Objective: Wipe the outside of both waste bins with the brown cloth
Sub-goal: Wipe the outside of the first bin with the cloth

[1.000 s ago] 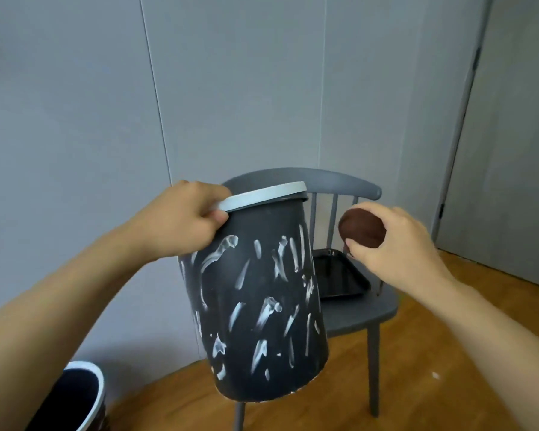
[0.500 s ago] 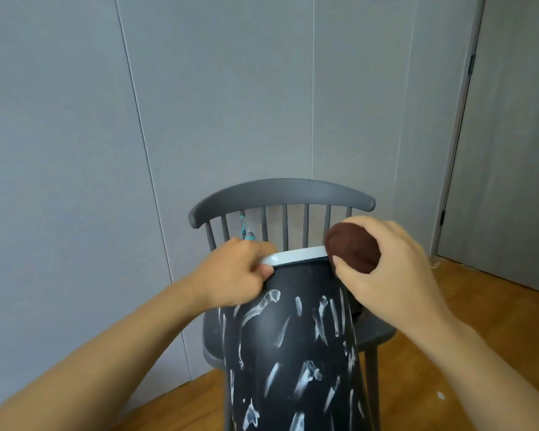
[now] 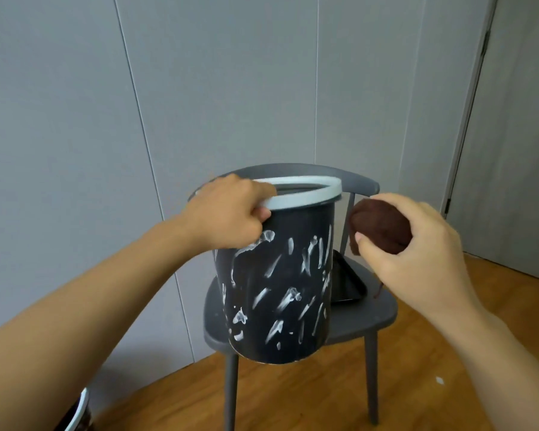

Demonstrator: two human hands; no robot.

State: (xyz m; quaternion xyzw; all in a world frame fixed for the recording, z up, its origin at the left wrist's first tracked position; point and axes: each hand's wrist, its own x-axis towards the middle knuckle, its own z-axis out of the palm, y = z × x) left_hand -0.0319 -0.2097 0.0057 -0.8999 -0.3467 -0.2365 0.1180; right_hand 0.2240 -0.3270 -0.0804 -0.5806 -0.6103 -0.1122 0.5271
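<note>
Grey panelled wall behind, wood floor below, grey chair [image 3: 364, 315] in the middle w/ a black tray [image 3: 347, 283] on its seat. Vs half a sec ago the dark bin [image 3: 277, 293] w/ white smears sits higher in view and the brown cloth [image 3: 378, 227] has come off its rim, now just beside it, not touching. Left hand [image 3: 227, 213] grips the pale rim; right hand [image 3: 408, 244] clutches the balled cloth. 2nd bin [image 3: 80, 412] peeks in bottom left corner.

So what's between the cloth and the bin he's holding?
Nothing touches: in the head view, only a chair spindle shows behind the gap between cloth and bin.
</note>
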